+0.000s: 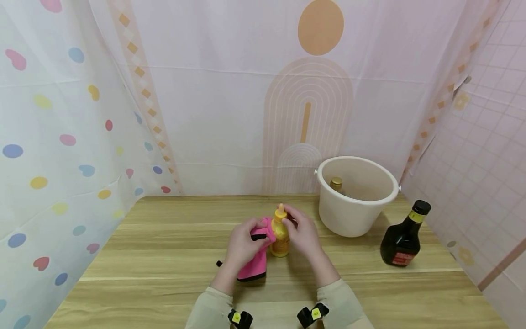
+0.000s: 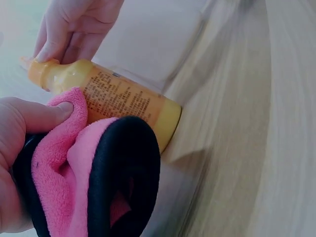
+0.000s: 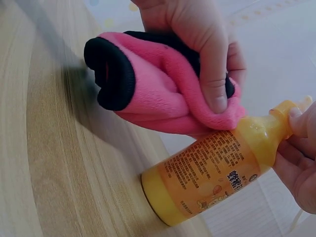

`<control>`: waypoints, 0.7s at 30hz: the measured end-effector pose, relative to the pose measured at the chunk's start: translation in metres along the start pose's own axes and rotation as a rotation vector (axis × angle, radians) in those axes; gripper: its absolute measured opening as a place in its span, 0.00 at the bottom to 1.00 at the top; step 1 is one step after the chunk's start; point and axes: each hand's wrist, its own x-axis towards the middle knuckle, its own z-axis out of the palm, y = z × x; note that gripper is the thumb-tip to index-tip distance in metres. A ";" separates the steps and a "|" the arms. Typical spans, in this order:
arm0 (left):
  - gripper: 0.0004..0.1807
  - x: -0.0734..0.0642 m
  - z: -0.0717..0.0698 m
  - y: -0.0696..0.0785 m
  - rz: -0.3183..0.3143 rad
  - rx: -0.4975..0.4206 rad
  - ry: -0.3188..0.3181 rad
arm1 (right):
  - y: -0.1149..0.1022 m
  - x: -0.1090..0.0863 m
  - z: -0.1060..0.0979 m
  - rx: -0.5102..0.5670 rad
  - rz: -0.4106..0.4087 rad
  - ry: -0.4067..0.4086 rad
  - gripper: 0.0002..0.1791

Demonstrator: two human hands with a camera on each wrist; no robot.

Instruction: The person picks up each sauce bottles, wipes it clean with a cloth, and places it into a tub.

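Observation:
A yellow squeeze bottle (image 1: 281, 244) with a pointed cap stands upright on the wooden table, its printed label facing the wrist cameras. My right hand (image 1: 305, 233) pinches it at the neck, just under the cap. My left hand (image 1: 242, 242) grips a folded pink plush cloth (image 2: 59, 153) with black edging, thumb on top. In the right wrist view the cloth (image 3: 158, 84) presses against the bottle's shoulder (image 3: 254, 133). Part of the cloth's underside is hidden behind the left fingers.
To the right stands a white bucket (image 1: 349, 217) with a gold-capped bottle (image 1: 336, 183) inside. Farther right, a dark sauce bottle (image 1: 402, 242) with a black cap stands near the table's right edge. Patterned curtains (image 1: 213, 114) hang behind and at the sides.

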 end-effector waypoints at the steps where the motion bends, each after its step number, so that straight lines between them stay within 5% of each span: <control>1: 0.15 0.000 0.001 -0.001 0.002 0.012 -0.006 | 0.000 0.000 0.000 0.000 0.001 0.001 0.20; 21: 0.14 0.003 0.012 -0.018 0.025 0.313 -0.157 | 0.000 0.000 0.000 0.005 -0.014 0.000 0.19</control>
